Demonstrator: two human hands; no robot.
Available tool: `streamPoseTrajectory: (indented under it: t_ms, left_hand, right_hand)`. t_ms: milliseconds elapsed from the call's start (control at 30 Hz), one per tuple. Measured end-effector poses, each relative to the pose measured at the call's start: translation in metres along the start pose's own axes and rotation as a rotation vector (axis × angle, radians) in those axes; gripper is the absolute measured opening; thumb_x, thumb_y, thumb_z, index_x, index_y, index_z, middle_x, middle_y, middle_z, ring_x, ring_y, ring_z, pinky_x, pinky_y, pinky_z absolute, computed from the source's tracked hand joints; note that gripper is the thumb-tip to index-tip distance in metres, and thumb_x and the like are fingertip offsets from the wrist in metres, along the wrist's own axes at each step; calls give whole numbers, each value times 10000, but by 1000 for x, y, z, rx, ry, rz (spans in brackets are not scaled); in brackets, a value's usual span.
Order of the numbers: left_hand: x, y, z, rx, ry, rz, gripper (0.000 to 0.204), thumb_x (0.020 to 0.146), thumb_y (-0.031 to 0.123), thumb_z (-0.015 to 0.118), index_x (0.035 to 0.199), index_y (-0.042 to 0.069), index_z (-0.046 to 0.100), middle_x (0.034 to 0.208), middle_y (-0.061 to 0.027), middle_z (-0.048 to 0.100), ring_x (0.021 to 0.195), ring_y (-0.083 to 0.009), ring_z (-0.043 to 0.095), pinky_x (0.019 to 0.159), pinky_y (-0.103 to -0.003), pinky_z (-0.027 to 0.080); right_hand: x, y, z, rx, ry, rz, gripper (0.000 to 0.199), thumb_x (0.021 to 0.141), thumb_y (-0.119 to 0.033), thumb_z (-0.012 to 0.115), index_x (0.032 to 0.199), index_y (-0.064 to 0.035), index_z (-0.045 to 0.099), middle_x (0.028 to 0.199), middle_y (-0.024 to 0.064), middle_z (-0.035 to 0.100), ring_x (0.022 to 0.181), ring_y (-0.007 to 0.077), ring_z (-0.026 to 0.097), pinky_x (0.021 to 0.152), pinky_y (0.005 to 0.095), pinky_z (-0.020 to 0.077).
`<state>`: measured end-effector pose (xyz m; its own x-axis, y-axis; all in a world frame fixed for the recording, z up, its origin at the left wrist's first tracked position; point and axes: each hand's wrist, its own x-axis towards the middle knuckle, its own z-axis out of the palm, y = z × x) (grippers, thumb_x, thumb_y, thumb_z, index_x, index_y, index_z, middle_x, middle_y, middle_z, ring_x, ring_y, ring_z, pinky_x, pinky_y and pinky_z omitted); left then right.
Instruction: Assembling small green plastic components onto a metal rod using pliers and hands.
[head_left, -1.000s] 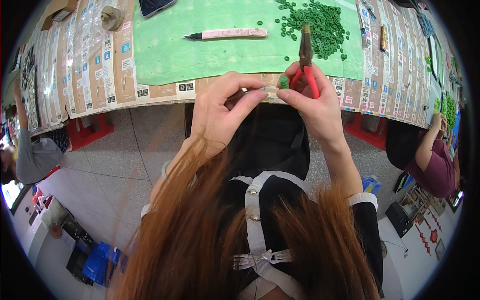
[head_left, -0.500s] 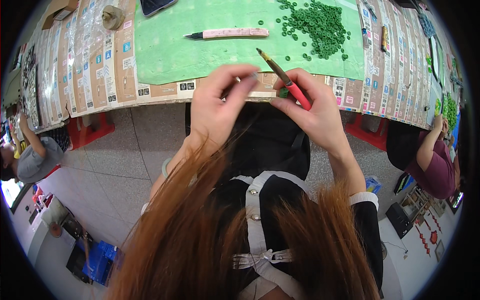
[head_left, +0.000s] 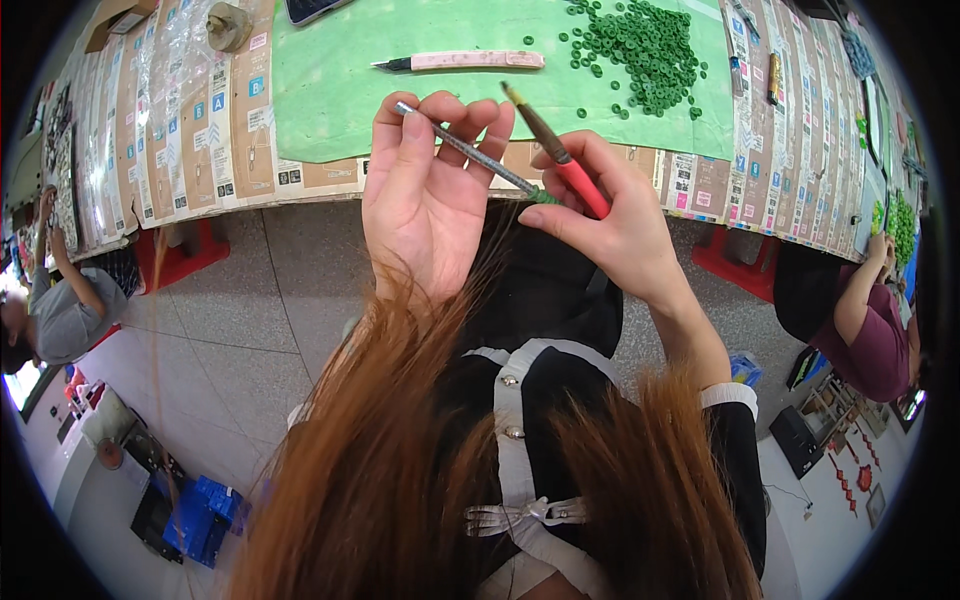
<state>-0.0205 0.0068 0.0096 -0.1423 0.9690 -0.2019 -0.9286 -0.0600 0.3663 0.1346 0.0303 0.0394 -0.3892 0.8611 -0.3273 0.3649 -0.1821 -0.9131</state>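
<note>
A thin silver rod (head_left: 465,148) slants across in front of me, gripped near its upper end between the thumb and fingers of my left hand (head_left: 425,195), palm up. Small green rings (head_left: 541,195) sit on its lower end, at the fingertips of my right hand (head_left: 610,195). That right hand also holds a red-handled tool (head_left: 582,188) with a dark metal shaft and yellowish tip, pointing up and left. Beyond lies a heap of small green rings (head_left: 655,60), some scattered loose. A pink-handled craft knife (head_left: 475,61) rests left of them on a green mat (head_left: 330,100).
A phone (head_left: 310,8) and a round beige block (head_left: 228,28) lie at the far left. On the right are an orange-and-black stick (head_left: 774,78) and other small tools. Co-workers sit at both sides, near red stools (head_left: 185,258). The table's front edge passes under my hands.
My left hand has turned palm up, its fingers now pinching the rod's upper end, and the rod shows clearly. My right hand keeps the red-handled tool, shifted slightly left.
</note>
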Motion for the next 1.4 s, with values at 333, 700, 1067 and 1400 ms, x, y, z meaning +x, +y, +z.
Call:
streamPoseTrajectory:
  t_ms: [333,700,1067,1400]
  left_hand:
    - [-3,36,-21,438,100,-145,133,845,-19,556,968,0,510,971,-163,626,914,-242,623,831,-327,507]
    - [-14,28,3,1571,-332,-1,228,754,142,692,930,16,619,831,-109,614,740,-196,602,688,-305,473]
    - [-15,21,-1,1572,-485,289,181,694,-22,693,866,9,646,797,-97,622,719,-203,608,639,-284,477]
    - [-18,12,-10,1621,-433,427,198,697,-41,686,886,14,660,801,-89,635,738,-182,609,665,-279,478]
  right_hand:
    - [3,13,-9,173,105,-110,145,784,-78,649,866,-25,541,741,-24,540,655,37,457,604,183,382]
    - [-3,8,4,107,109,-142,148,757,-67,638,868,-24,550,693,-15,529,616,47,457,560,202,386]
    - [-2,-5,-4,514,-94,110,151,768,-10,607,878,-3,505,831,66,579,733,119,557,688,239,451]
    - [-4,-1,5,202,43,72,144,794,-64,606,879,-2,508,791,34,558,707,92,563,652,224,463]
